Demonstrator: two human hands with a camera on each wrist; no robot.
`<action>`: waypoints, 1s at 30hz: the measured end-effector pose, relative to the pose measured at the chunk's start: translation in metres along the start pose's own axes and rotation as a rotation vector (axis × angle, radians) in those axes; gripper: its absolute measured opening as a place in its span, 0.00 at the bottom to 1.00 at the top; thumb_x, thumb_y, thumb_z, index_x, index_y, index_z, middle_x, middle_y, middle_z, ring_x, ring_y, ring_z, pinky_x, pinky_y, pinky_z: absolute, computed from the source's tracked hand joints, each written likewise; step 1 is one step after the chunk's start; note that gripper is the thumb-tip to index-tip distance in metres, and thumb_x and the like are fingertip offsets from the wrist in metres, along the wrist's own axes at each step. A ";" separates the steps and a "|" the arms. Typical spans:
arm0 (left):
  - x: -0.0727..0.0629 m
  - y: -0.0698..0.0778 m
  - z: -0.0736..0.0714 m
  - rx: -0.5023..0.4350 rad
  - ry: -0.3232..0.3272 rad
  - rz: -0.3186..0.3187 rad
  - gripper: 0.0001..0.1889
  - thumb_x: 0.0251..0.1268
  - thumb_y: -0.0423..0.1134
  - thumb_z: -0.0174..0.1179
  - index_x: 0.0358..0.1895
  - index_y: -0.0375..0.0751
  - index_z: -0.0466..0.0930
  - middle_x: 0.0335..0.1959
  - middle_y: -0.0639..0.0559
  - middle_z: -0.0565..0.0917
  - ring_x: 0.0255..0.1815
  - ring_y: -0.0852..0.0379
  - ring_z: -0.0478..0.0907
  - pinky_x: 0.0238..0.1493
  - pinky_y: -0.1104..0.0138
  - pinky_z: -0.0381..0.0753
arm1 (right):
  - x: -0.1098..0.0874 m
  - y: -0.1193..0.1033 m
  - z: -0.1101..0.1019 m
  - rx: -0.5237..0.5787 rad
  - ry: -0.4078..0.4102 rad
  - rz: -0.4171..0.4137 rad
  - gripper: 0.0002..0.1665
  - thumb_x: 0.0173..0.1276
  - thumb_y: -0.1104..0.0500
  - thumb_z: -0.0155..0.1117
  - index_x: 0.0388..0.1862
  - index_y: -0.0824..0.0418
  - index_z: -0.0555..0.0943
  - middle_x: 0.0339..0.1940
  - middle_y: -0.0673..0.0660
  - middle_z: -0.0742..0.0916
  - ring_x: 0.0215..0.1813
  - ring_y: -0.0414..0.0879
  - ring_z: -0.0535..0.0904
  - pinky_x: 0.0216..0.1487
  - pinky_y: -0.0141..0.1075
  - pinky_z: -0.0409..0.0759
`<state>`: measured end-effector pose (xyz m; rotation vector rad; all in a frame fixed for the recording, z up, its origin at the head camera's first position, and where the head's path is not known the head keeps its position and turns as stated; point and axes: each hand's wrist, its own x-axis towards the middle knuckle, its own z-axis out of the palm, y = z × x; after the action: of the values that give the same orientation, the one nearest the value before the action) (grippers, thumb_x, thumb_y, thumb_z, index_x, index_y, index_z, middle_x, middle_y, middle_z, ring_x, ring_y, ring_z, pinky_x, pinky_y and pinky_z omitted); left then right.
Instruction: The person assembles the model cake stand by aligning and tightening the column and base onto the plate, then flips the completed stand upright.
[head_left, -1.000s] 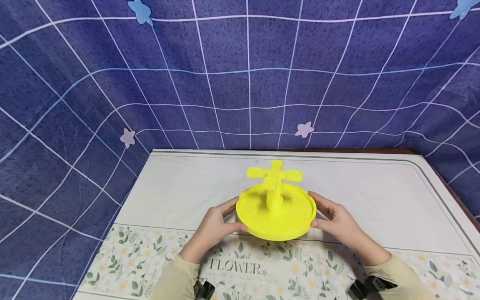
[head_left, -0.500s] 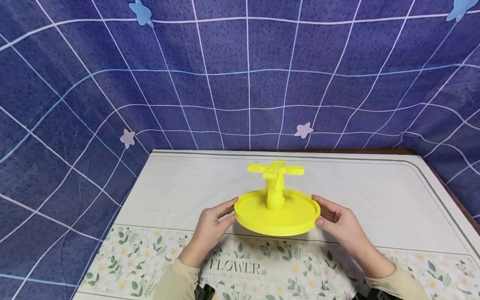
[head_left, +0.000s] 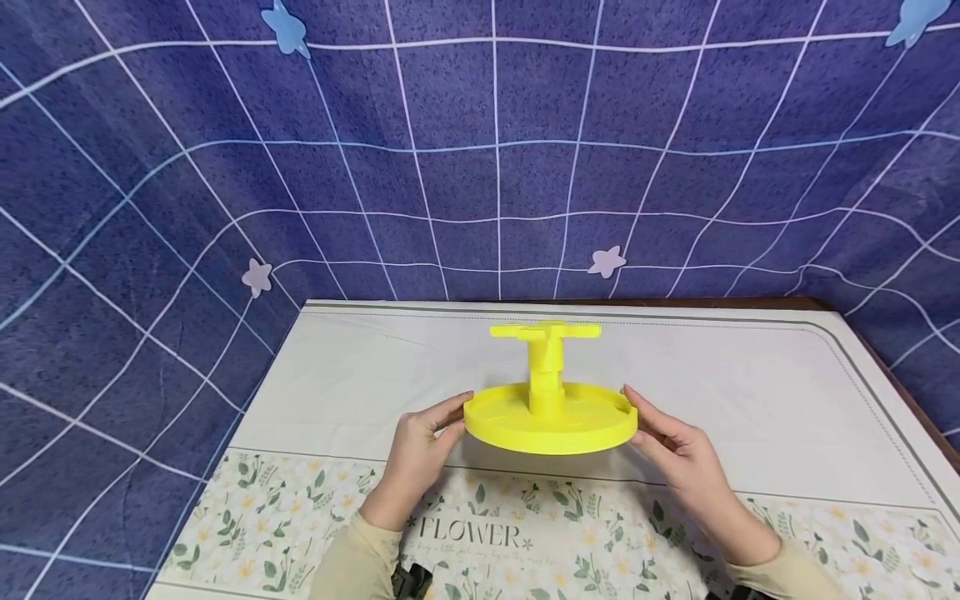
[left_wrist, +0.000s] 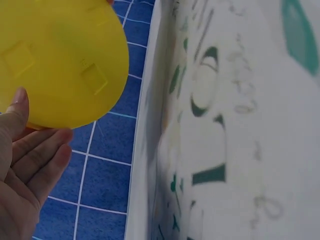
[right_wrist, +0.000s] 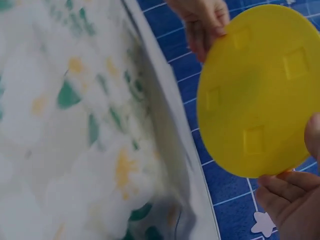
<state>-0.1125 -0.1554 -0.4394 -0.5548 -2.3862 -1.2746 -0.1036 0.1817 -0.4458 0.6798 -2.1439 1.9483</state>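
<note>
Between both hands a yellow round tray [head_left: 585,435] with a raised rim is held above the table. From its middle rises a thick post [head_left: 546,392], topped by a flat cross-shaped piece [head_left: 546,331]. My left hand [head_left: 420,454] pinches the tray's left edge, thumb low and fingers along the side. At the opposite edge my right hand [head_left: 686,462] grips in the same way. Both wrist views look at the tray's flat underside [right_wrist: 260,95], which bears several square recesses.
Beneath is a table with a white cloth [head_left: 360,375], its front band [head_left: 300,517] printed with flowers and the word FLOWER. A dark blue curtain [head_left: 450,183] with grid lines and stars hangs behind and at the sides.
The tray has tipped, its near edge rising, so the top is now seen almost edge-on and the cross piece looks flat. Both hands have moved with it and still hold its edges.
</note>
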 end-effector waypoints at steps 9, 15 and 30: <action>0.003 -0.004 -0.002 0.006 0.037 0.053 0.18 0.60 0.32 0.65 0.55 0.37 0.83 0.46 0.47 0.87 0.44 0.55 0.85 0.42 0.69 0.83 | 0.000 0.006 0.005 -0.212 0.115 -0.143 0.27 0.62 0.80 0.59 0.62 0.72 0.76 0.62 0.46 0.80 0.61 0.36 0.76 0.52 0.28 0.77; 0.005 -0.005 -0.001 0.001 0.066 0.089 0.18 0.57 0.30 0.67 0.52 0.38 0.85 0.45 0.48 0.87 0.43 0.56 0.86 0.40 0.72 0.83 | 0.004 0.005 0.007 -0.195 0.165 -0.174 0.25 0.59 0.82 0.60 0.58 0.74 0.78 0.59 0.49 0.82 0.59 0.37 0.79 0.51 0.30 0.78; 0.012 0.011 0.002 -0.139 0.141 -0.069 0.13 0.62 0.38 0.64 0.49 0.41 0.87 0.41 0.52 0.88 0.41 0.59 0.86 0.40 0.70 0.83 | 0.016 -0.008 0.008 -0.333 0.300 -0.268 0.28 0.58 0.79 0.66 0.59 0.69 0.79 0.53 0.56 0.85 0.43 0.35 0.85 0.36 0.26 0.82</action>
<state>-0.1180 -0.1465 -0.4268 -0.4099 -2.2312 -1.4671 -0.1125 0.1700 -0.4328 0.5405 -2.0041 1.4124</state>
